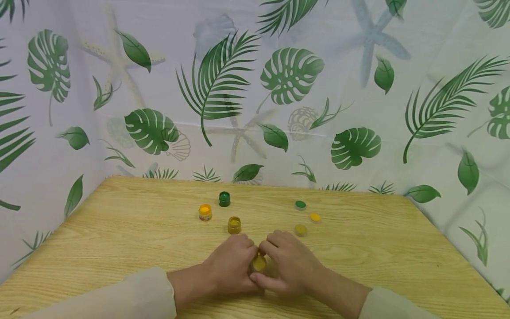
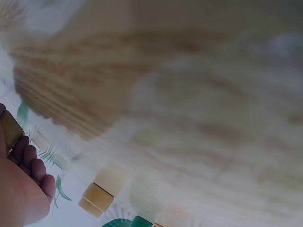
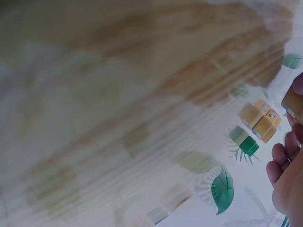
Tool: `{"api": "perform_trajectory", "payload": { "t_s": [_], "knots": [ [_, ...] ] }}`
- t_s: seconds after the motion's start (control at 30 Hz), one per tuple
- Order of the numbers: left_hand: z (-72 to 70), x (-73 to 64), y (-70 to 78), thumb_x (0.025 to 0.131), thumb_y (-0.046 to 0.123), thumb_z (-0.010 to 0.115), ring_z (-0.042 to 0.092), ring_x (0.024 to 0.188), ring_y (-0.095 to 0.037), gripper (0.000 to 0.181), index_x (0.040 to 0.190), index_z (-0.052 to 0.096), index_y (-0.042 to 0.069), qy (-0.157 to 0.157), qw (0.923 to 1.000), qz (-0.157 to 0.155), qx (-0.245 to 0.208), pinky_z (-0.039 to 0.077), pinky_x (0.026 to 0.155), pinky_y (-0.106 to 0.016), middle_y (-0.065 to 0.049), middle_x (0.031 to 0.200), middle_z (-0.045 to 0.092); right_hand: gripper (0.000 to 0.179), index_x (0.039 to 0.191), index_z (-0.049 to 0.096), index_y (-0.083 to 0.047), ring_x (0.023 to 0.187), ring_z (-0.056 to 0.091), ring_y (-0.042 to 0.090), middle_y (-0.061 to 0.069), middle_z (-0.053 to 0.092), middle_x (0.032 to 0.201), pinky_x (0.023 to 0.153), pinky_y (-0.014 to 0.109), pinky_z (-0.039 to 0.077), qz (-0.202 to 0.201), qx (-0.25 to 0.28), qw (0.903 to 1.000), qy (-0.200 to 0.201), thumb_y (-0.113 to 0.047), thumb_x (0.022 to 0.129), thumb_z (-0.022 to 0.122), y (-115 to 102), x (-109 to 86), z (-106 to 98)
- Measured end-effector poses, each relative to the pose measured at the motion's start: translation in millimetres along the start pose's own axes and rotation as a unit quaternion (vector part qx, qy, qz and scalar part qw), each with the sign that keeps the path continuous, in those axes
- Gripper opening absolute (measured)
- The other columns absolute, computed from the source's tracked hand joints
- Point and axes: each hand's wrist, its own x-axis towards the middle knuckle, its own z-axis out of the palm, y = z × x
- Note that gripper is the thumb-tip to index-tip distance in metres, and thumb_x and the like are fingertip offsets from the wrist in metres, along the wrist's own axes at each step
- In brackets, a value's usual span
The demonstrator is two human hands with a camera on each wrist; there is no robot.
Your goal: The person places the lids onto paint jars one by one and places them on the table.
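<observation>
Close to the front of the table, a small ochre paint jar (image 1: pixel 259 263) is held between both hands, its ochre lid facing up. The left hand (image 1: pixel 230 264) grips it from the left side. From the right, the right hand (image 1: pixel 294 264) pinches the jar's top between thumb and curled fingers. Part of the same jar shows at the edge of the left wrist view (image 2: pixel 12 126) and of the right wrist view (image 3: pixel 293 101); fingers cover the remainder.
Beyond the hands stand three uncovered paint jars: ochre (image 1: pixel 234 225), orange-yellow (image 1: pixel 205 213) and dark green (image 1: pixel 224 199). To their right lie three lids: green (image 1: pixel 300 204), yellow (image 1: pixel 315 217) and ochre (image 1: pixel 300 230). A leaf-patterned curtain (image 1: pixel 239 88) borders the wooden table (image 1: pixel 119 230).
</observation>
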Motion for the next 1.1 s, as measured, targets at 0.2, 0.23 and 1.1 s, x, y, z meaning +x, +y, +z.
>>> {"api": "perform_trajectory", "payload": {
  "t_s": [0.2,0.23,1.1],
  "knots": [
    [-1.9,-0.2,-1.1,0.076,0.053,0.076,0.036,0.064,-0.002,0.040,0.075,0.061,0.017,-0.001,0.9997,-0.022,-0.008,0.030,0.062,-0.016,0.013,0.066,0.046,0.026,0.096,0.064,-0.019,0.080,0.046,0.006,-0.010,0.056,0.088,0.075,0.026,0.044,0.001,0.000,0.9997,-0.026,-0.040,0.082,0.068,0.2,1.3,-3.3],
    [-1.8,0.0,-1.1,0.076,0.053,0.075,0.036,0.063,-0.002,0.039,0.074,0.060,0.017,0.000,0.9998,-0.020,-0.006,0.029,0.062,-0.016,0.014,0.065,0.045,0.025,0.095,0.064,-0.019,0.079,0.045,0.006,-0.010,0.055,0.087,0.075,0.025,0.043,-0.004,-0.003,0.9997,-0.025,-0.038,0.081,0.068,0.3,1.7,-3.5],
    [5.8,-3.4,-1.7,0.072,0.054,0.079,0.029,0.061,-0.003,0.045,0.066,0.050,0.020,0.025,0.9996,0.003,0.012,0.023,0.060,-0.016,0.014,0.062,0.035,0.035,0.070,0.050,-0.019,0.066,0.033,0.004,-0.013,0.036,0.068,0.063,0.020,0.030,-0.027,-0.031,0.9991,0.010,-0.044,0.082,0.070,-1.1,-0.3,2.9]
  ]
}}
